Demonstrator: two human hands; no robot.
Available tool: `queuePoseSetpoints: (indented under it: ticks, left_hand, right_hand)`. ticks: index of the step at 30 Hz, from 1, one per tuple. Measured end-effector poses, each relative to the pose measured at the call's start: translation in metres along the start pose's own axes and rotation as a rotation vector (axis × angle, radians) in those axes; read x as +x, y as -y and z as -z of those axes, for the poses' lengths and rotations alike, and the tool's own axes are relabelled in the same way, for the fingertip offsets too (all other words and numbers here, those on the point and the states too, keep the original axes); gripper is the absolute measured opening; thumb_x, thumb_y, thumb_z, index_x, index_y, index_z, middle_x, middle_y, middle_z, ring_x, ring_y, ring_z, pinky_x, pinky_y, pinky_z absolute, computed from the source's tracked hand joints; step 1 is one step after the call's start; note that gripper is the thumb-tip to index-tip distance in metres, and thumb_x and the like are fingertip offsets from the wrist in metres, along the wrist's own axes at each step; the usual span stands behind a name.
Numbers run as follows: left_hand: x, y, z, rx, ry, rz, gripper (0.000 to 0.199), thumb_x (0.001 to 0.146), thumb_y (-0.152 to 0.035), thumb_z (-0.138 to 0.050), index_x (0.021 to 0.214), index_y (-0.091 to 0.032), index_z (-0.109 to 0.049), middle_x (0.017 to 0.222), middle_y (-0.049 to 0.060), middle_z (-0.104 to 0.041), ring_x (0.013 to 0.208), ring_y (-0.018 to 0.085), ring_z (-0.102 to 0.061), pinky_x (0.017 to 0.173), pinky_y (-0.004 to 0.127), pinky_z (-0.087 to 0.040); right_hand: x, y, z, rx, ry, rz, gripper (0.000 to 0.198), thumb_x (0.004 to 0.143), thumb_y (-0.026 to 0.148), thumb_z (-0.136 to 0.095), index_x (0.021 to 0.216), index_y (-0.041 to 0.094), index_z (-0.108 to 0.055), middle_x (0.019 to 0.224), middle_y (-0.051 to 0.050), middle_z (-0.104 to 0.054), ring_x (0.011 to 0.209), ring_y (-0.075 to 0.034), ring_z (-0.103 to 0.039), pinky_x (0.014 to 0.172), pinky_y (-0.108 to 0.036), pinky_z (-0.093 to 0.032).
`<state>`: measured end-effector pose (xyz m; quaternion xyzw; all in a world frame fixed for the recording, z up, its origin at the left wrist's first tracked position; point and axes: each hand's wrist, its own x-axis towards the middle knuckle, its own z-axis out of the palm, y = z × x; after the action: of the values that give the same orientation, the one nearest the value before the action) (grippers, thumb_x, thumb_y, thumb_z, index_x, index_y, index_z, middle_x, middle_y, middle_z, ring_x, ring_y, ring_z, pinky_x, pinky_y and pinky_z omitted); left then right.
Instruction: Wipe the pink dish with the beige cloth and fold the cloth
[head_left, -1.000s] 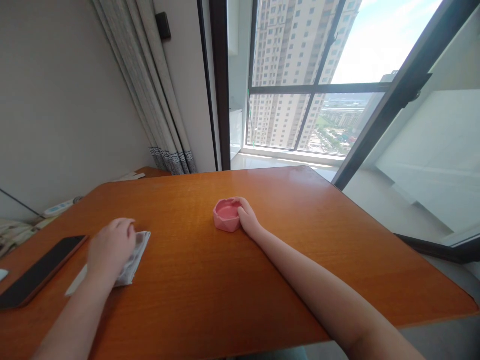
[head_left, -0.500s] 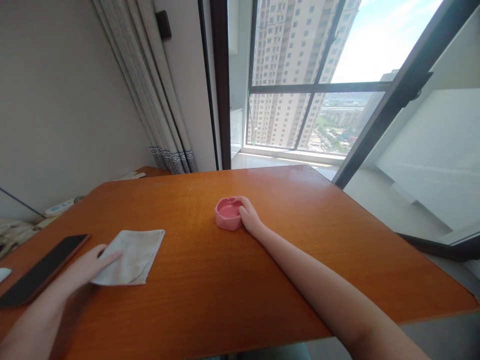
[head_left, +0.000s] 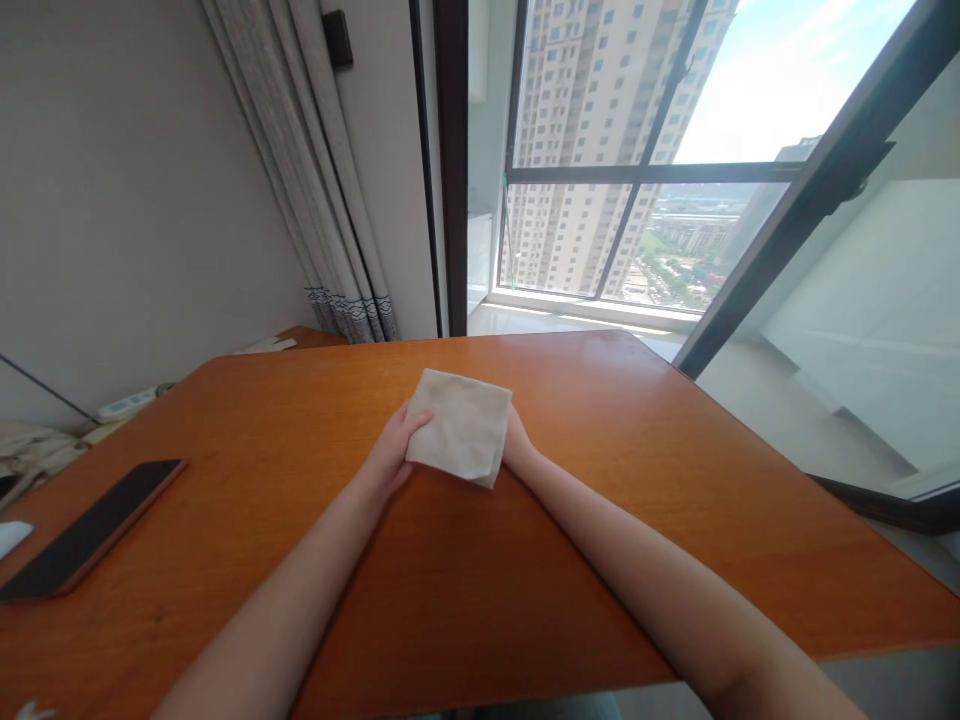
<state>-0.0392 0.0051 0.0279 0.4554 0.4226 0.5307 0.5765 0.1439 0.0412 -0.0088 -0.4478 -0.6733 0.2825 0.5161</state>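
Note:
A folded off-white cloth (head_left: pixel 461 425) is raised over the middle of the table. My left hand (head_left: pixel 394 442) grips its left edge, with the thumb on top and the other fingers beneath. My right hand (head_left: pixel 517 440) is at the cloth's right side, its fingers hidden behind the fabric. The pink faceted ashtray, which that hand held in the earlier view, is now hidden behind the cloth; the right hand and forearm stay at about the same place.
The brown wooden table (head_left: pixel 600 540) spreads around both arms. On its left lies a dark flat slab with a reddish edge (head_left: pixel 94 525), with a white object (head_left: pixel 11 537) beside it. A grey curtain (head_left: pixel 300 170) and a large window (head_left: pixel 592 180) stand beyond the far edge.
My left hand has lifted the cloth from the table's left part and carried it right, over the ashtray, which is now covered from view. My right hand stays nearly in place.

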Motion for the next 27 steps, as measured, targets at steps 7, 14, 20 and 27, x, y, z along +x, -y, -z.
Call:
queuePoseSetpoints:
  ticks: [7,14,20,27]
  left_hand:
    - [0.0,0.026,0.0,0.075,-0.2,-0.186,0.038,0.072,-0.039,-0.06,0.101,-0.016,-0.051,0.101,0.008,-0.065,0.088,0.021,-0.063,0.077,0.034,-0.05]
    - [-0.012,0.026,0.003,0.606,-0.152,-0.504,0.028,0.087,-0.04,-0.041,0.104,-0.02,-0.049,0.102,0.008,-0.061,0.097,0.02,-0.058,0.087,0.036,-0.045]
    - [-0.005,0.028,0.002,1.062,0.161,-0.629,0.027,0.082,-0.027,-0.049,0.108,-0.02,-0.055,0.127,0.011,-0.052,0.121,0.026,-0.044,0.105,0.048,-0.029]
    - [-0.005,0.031,0.0,1.066,0.124,-0.638,0.047,0.077,-0.02,-0.052,0.124,-0.018,-0.047,0.127,0.013,-0.051,0.118,0.026,-0.046,0.103,0.046,-0.033]
  right_hand:
    - [-0.014,0.041,0.001,-0.044,0.007,0.153,0.038,0.092,0.036,-0.028,0.082,0.021,-0.062,0.083,-0.004,-0.062,0.088,-0.021,-0.058,0.091,-0.039,-0.041]
    - [-0.015,0.062,-0.004,0.105,-0.183,0.0,0.022,0.081,0.03,-0.048,0.098,0.019,-0.058,0.098,-0.006,-0.063,0.092,-0.022,-0.057,0.085,-0.036,-0.046]
    - [0.004,0.068,0.027,-0.228,-0.104,0.314,0.019,0.073,0.019,-0.053,0.092,0.021,-0.056,0.118,-0.009,-0.056,0.112,-0.026,-0.047,0.099,-0.04,-0.034]
    - [-0.008,0.062,0.004,-0.68,0.434,0.301,0.022,0.074,0.027,-0.059,0.094,0.02,-0.057,0.081,-0.009,-0.067,0.078,-0.025,-0.058,0.083,-0.038,-0.037]
